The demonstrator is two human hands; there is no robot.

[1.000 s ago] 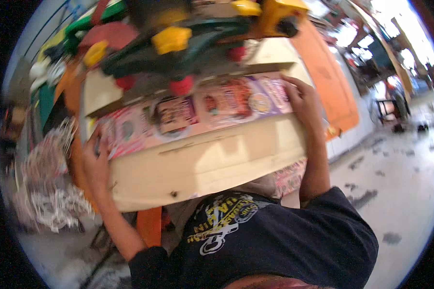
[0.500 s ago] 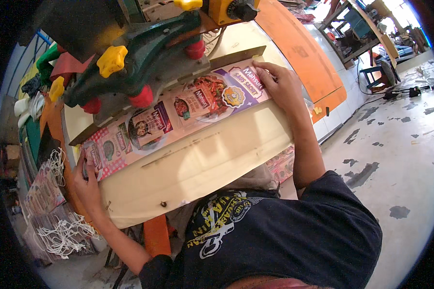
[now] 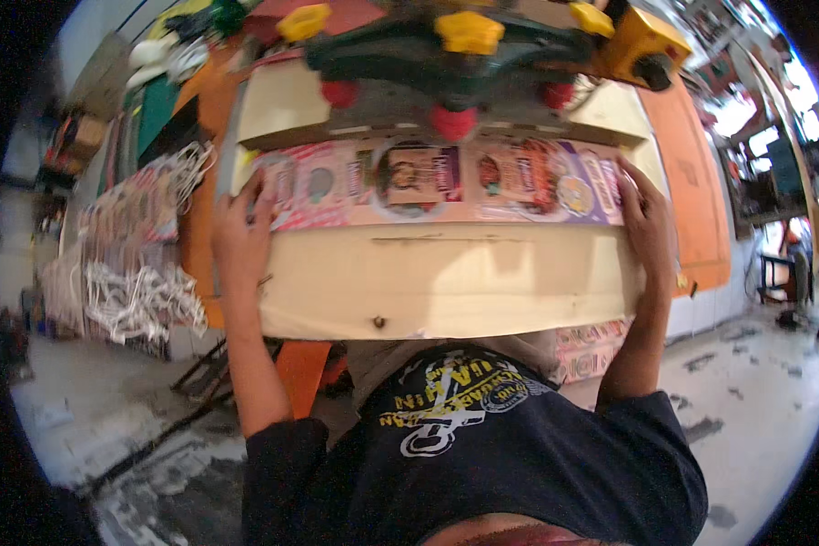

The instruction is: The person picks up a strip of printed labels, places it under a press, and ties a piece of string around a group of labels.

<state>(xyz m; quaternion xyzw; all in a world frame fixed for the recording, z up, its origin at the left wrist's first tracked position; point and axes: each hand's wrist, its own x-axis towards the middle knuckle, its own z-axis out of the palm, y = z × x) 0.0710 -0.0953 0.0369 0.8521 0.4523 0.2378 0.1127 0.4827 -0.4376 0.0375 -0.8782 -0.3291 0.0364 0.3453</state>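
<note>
Two bare hands are set wide apart, one at each end of a long pink printed sheet (image 3: 469,193). The left hand (image 3: 239,232) is at the left end and the right hand (image 3: 651,227) at the right end; the fingers are bent, but because of blur I cannot tell if they pinch the sheet or only press it. The sheet lies flat across a cream counter (image 3: 464,278), just in front of a dark green metal frame (image 3: 537,56), which carries yellow knobs (image 3: 469,34) and red pads (image 3: 452,121). Near the right end of this frame is a yellow box (image 3: 648,47) with a black dial. Orange panels (image 3: 692,191) stand on both sides of the counter. At the left hang white cords (image 3: 141,300), beside other printed pieces (image 3: 141,205).
</note>
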